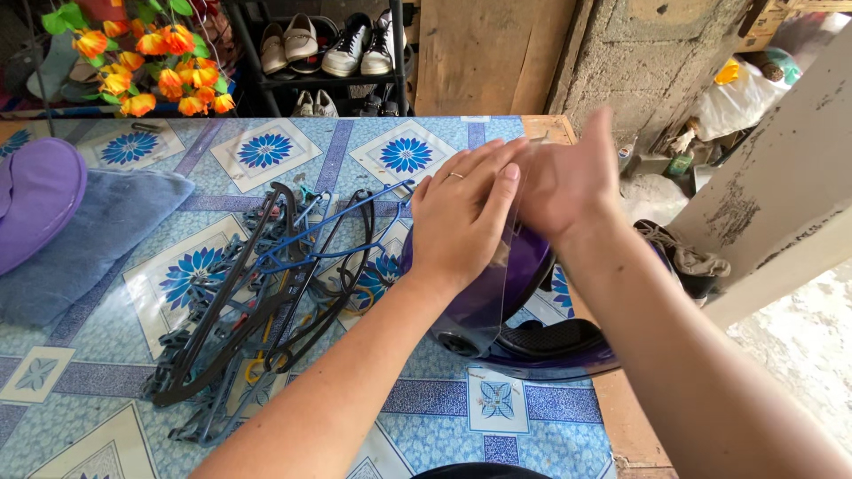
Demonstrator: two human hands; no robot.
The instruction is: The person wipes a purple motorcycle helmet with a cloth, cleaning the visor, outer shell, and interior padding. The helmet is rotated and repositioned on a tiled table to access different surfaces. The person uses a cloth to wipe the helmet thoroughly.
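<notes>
A purple motorcycle helmet lies on the table's right side, its dark padded opening facing me. Its clear visor stands raised between my hands. My left hand lies flat against the near face of the visor, fingers together, a ring on one finger. My right hand presses on the visor's far side, over the top of the helmet. Neither hand closes around anything.
A heap of black and blue clothes hangers lies left of the helmet on the blue flower-patterned tablecloth. A folded blue towel and purple cloth sit far left. Orange artificial flowers, a shoe rack and a concrete post surround the table.
</notes>
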